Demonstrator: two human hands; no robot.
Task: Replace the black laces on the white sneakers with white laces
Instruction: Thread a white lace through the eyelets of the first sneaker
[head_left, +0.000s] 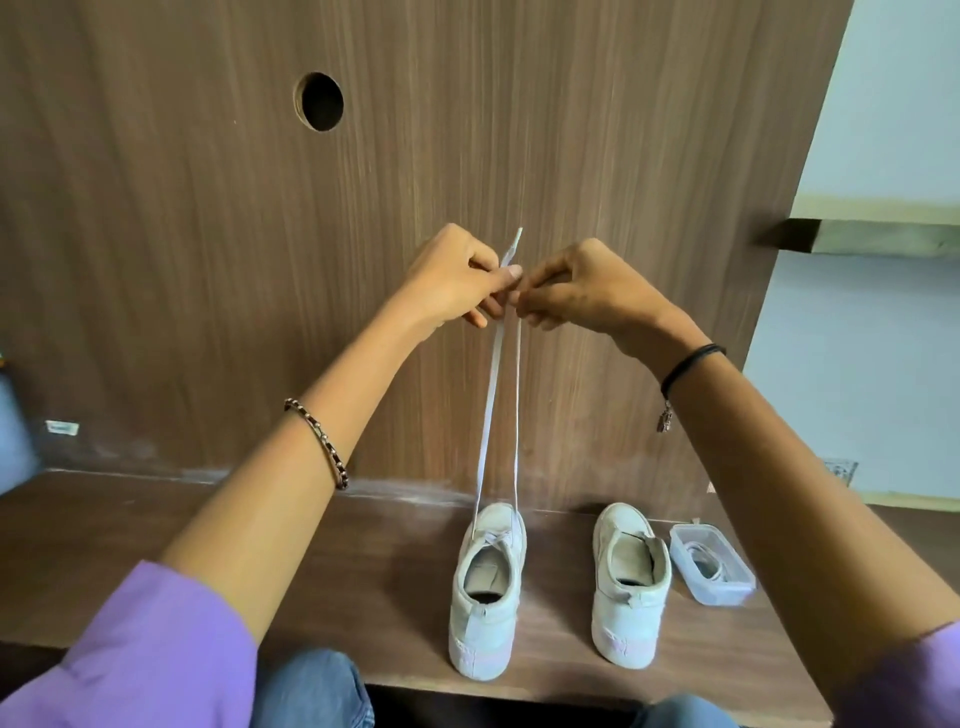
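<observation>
Two white sneakers stand heel-toward-me on a brown wooden shelf (156, 545). The left sneaker (485, 592) has a white lace (488, 405) threaded through its front eyelets. Both strands of that lace rise taut to my hands, held high above the shoe. My left hand (457, 280) pinches one strand near its tip, which sticks up past my thumb. My right hand (582, 291) pinches the other strand, fingertips nearly touching my left hand. The right sneaker (628, 582) has no lace in it.
A clear plastic container (711, 566) holding a coiled white lace sits just right of the right sneaker. A wood-grain panel with a round hole (319, 101) rises behind the shelf. A pale wall and a small ledge (883, 236) lie at the right.
</observation>
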